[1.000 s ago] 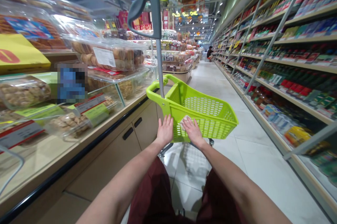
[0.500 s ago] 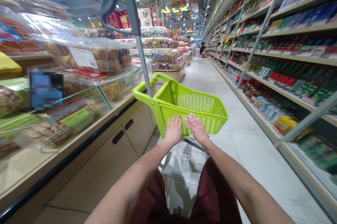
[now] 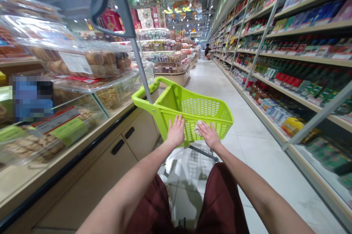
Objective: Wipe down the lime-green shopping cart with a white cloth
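A lime green shopping basket cart (image 3: 200, 106) stands in front of me on a grey frame, with a tall pole and grey handle (image 3: 125, 14) at its left. My left hand (image 3: 176, 131) lies against the basket's near side, fingers spread and nothing in it. Pressed to the same side, farther right, my right hand (image 3: 210, 135) has a crumpled white cloth or tissue (image 3: 198, 127) under its fingers.
At the left runs a counter (image 3: 90, 175) with clear packs of baked goods (image 3: 77, 62). Long stocked shelves (image 3: 305, 58) line the right. Between them a pale tiled aisle (image 3: 200, 73) leads to a crouching person (image 3: 207, 51) far off.
The cart, its pole and the counter have shifted slightly left in view. My left hand has moved a little left, and the gap between my hands is wider.
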A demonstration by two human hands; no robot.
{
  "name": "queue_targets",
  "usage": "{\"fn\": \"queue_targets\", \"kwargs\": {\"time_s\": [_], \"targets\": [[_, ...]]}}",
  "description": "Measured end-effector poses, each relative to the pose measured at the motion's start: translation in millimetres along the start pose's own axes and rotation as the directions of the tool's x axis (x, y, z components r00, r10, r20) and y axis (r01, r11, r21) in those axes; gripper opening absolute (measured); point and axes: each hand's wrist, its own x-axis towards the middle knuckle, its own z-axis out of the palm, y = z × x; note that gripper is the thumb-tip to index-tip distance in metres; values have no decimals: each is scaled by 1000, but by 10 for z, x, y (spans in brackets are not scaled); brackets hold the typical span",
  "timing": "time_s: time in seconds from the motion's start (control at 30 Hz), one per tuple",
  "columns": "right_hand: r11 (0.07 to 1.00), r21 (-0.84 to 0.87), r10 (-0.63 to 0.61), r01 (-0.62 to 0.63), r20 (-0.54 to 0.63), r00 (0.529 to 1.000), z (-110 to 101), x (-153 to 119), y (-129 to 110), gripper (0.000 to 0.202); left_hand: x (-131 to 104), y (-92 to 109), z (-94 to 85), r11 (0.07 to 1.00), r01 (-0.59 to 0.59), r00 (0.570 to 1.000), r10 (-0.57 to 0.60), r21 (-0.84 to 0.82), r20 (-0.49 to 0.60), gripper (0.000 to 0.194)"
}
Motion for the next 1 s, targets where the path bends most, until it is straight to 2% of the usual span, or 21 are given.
{"fn": "queue_targets", "kwargs": {"time_s": [0.13, 0.23, 0.3, 0.37, 0.47, 0.53, 0.63, 0.8, 0.93, 1.0], "targets": [[998, 20, 63, -64, 35, 997, 81, -292, 51, 39, -27, -429, -220, 994, 111, 980, -109, 3, -166, 66], [992, 70, 107, -106, -4, 994, 8, -312, -6, 39, -63, -773, -374, 961, 271, 902, -273, -55, -335, 65], [982, 121, 155, -145, -78, 985, -99, -223, -63, 43, -63, -981, -458, 924, 371, 844, -378, -95, -380, 65], [970, 172, 203, -175, -167, 965, -233, -69, -125, 48, -38, -1157, -534, 915, 396, 850, -398, -79, -346, 62], [959, 204, 248, -199, -254, 935, -399, 220, -232, 53, 14, -1331, -635, 943, 333, 907, -319, 6, -274, 56], [958, 187, 261, -218, -251, 932, -424, 398, -311, 53, 28, -1379, -684, 951, 306, 922, -285, 42, -262, 54], [956, 149, 281, -254, -202, 938, -315, 575, -410, 48, -11, -1380, -717, 955, 289, 931, -266, 61, -252, 56], [957, 116, 284, -266, -190, 940, -136, 610, -406, 42, -179, -1298, -743, 966, 247, 948, -224, 77, -227, 62], [960, 67, 277, -271, -119, 953, -222, 579, -300, 42, -322, -1160, -816, 970, 235, 952, -215, 70, -216, 63], [964, 44, 265, -261, -154, 952, -276, 610, -261, 40, -392, -1066, -859, 973, 222, 954, -202, 69, -220, 61]]}}
